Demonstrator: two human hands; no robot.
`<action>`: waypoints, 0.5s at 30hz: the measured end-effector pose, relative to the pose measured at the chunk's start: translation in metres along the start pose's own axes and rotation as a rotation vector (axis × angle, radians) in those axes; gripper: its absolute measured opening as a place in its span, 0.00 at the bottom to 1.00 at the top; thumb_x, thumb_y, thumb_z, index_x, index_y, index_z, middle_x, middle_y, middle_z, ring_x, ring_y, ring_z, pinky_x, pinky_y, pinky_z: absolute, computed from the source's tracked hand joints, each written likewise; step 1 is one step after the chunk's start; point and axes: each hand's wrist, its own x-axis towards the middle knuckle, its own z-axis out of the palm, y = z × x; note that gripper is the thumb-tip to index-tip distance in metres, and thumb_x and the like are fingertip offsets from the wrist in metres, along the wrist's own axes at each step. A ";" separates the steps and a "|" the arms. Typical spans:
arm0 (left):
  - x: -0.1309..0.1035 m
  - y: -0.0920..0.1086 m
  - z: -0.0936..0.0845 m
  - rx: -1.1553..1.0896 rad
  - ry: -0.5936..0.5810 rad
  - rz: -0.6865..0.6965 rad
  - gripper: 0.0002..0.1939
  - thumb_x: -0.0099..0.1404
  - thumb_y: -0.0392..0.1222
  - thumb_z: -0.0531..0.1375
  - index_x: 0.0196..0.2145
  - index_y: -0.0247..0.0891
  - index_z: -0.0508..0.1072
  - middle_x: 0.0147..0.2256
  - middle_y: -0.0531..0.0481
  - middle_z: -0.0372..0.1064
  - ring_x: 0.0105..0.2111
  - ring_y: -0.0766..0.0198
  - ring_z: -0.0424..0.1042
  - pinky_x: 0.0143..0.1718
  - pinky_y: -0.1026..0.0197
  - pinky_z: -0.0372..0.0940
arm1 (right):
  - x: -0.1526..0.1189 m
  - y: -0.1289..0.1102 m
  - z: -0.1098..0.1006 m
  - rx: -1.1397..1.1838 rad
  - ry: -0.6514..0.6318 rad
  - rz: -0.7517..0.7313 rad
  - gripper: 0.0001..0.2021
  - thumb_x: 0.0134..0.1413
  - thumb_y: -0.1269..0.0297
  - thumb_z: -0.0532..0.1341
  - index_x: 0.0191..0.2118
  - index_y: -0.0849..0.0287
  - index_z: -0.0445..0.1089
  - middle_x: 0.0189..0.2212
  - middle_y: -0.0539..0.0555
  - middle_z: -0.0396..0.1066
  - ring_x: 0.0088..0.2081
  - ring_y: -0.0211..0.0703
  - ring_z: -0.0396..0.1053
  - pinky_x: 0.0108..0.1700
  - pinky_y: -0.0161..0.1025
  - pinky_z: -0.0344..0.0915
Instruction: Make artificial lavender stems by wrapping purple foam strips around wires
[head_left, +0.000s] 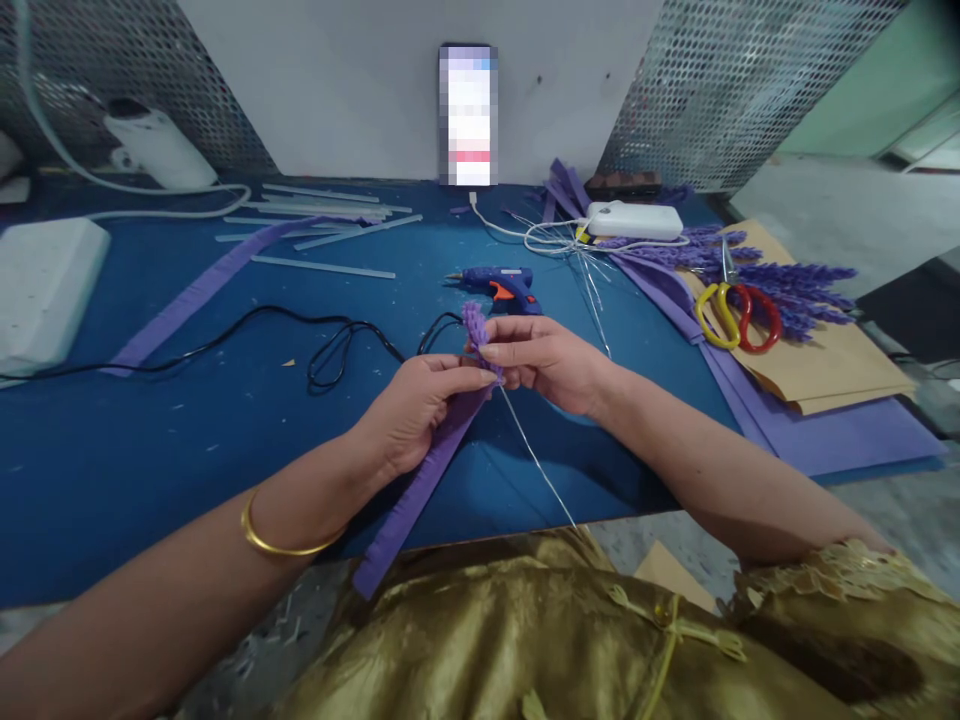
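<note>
Head view: above the flecked blue counter [187, 450], the left grip [412, 410] pinches a flat purple strip [420, 510], the right grip [551, 360] a ruffled spike [474, 322]; thin silvery wire [536, 460] slants below.

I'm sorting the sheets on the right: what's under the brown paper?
Purple paper shows beyond the near edge of the brown paper. Whatever lies beneath the middle is covered and can't be seen.

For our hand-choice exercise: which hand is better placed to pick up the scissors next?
Probably the right hand, once free of the purple flower piece: the scissors lie on its side, farther from the left hand, which holds the purple strip.
</note>
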 end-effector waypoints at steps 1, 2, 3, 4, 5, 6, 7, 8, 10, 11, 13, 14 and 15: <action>0.000 0.000 0.000 0.006 0.001 0.001 0.10 0.44 0.41 0.72 0.26 0.35 0.81 0.24 0.49 0.75 0.21 0.71 0.65 0.24 0.66 0.54 | 0.000 0.001 0.000 0.001 -0.001 0.001 0.10 0.42 0.65 0.71 0.29 0.61 0.71 0.23 0.47 0.68 0.23 0.30 0.61 0.25 0.30 0.55; -0.001 -0.001 0.000 0.012 0.003 0.003 0.10 0.44 0.41 0.72 0.26 0.35 0.81 0.24 0.49 0.75 0.21 0.71 0.65 0.23 0.66 0.53 | 0.000 0.002 0.000 0.000 -0.002 0.003 0.10 0.42 0.65 0.71 0.29 0.61 0.71 0.22 0.46 0.67 0.23 0.30 0.60 0.24 0.30 0.55; -0.001 -0.001 0.001 0.021 0.008 0.005 0.10 0.44 0.41 0.72 0.26 0.35 0.81 0.24 0.49 0.75 0.20 0.71 0.64 0.22 0.66 0.53 | 0.001 0.002 0.000 -0.001 -0.001 0.004 0.10 0.43 0.65 0.71 0.28 0.62 0.70 0.22 0.46 0.66 0.23 0.30 0.60 0.24 0.29 0.54; -0.001 -0.001 0.001 0.031 0.016 0.008 0.10 0.44 0.41 0.72 0.26 0.35 0.81 0.24 0.50 0.75 0.20 0.72 0.63 0.21 0.66 0.51 | 0.001 0.003 0.000 0.000 0.000 0.004 0.10 0.43 0.65 0.71 0.28 0.62 0.70 0.21 0.46 0.66 0.22 0.29 0.59 0.24 0.29 0.54; -0.001 -0.001 0.001 0.036 0.025 0.011 0.09 0.45 0.41 0.72 0.26 0.35 0.81 0.23 0.50 0.74 0.19 0.72 0.62 0.21 0.66 0.50 | 0.001 0.003 0.000 0.003 0.003 0.002 0.10 0.44 0.66 0.71 0.28 0.62 0.70 0.22 0.45 0.66 0.22 0.29 0.59 0.24 0.29 0.55; -0.001 -0.001 0.001 0.036 0.029 0.012 0.09 0.45 0.40 0.72 0.26 0.35 0.81 0.23 0.51 0.74 0.19 0.72 0.61 0.20 0.66 0.50 | 0.001 0.003 0.000 0.008 0.006 0.001 0.09 0.45 0.66 0.71 0.29 0.62 0.71 0.22 0.46 0.66 0.22 0.28 0.59 0.24 0.28 0.55; -0.001 -0.001 0.000 0.025 0.031 0.010 0.08 0.46 0.40 0.71 0.25 0.34 0.81 0.23 0.51 0.73 0.20 0.72 0.62 0.21 0.67 0.51 | 0.001 0.003 0.000 0.020 0.008 -0.001 0.09 0.45 0.67 0.71 0.29 0.62 0.71 0.22 0.46 0.67 0.22 0.28 0.60 0.24 0.28 0.56; 0.000 0.000 0.000 0.005 0.029 0.005 0.08 0.46 0.40 0.71 0.25 0.34 0.80 0.23 0.51 0.73 0.20 0.72 0.63 0.21 0.67 0.53 | 0.001 0.002 -0.001 0.037 0.005 -0.002 0.08 0.45 0.67 0.71 0.30 0.62 0.72 0.23 0.46 0.68 0.22 0.28 0.60 0.24 0.28 0.57; 0.001 0.001 0.000 -0.061 0.016 -0.002 0.07 0.46 0.38 0.71 0.25 0.34 0.80 0.24 0.51 0.73 0.23 0.70 0.66 0.25 0.67 0.58 | 0.002 0.001 -0.002 0.086 -0.022 -0.004 0.08 0.46 0.68 0.71 0.33 0.62 0.74 0.27 0.48 0.72 0.25 0.29 0.64 0.26 0.27 0.60; 0.001 0.002 0.000 -0.095 0.009 -0.001 0.07 0.46 0.37 0.71 0.26 0.34 0.80 0.25 0.51 0.74 0.24 0.70 0.67 0.27 0.67 0.60 | 0.002 0.000 -0.002 0.111 -0.045 -0.004 0.09 0.45 0.68 0.71 0.34 0.62 0.74 0.29 0.49 0.73 0.26 0.30 0.66 0.27 0.27 0.62; 0.001 0.003 0.001 -0.146 -0.004 0.004 0.08 0.45 0.36 0.71 0.26 0.34 0.80 0.26 0.51 0.75 0.26 0.69 0.69 0.30 0.67 0.62 | 0.003 0.000 -0.004 0.149 -0.095 -0.001 0.10 0.45 0.69 0.71 0.36 0.62 0.75 0.31 0.51 0.76 0.28 0.31 0.68 0.29 0.27 0.65; 0.000 0.003 0.001 -0.156 -0.012 0.006 0.08 0.45 0.35 0.71 0.26 0.34 0.81 0.27 0.50 0.76 0.26 0.69 0.69 0.30 0.67 0.63 | 0.004 0.000 -0.004 0.161 -0.111 0.002 0.11 0.44 0.69 0.72 0.36 0.62 0.75 0.32 0.52 0.76 0.29 0.31 0.69 0.30 0.27 0.65; 0.000 0.003 0.001 -0.158 -0.019 0.006 0.07 0.45 0.35 0.71 0.26 0.34 0.81 0.27 0.50 0.76 0.27 0.68 0.70 0.31 0.67 0.63 | 0.004 0.001 -0.005 0.171 -0.118 0.008 0.11 0.44 0.70 0.72 0.36 0.62 0.75 0.32 0.52 0.77 0.29 0.31 0.69 0.30 0.27 0.66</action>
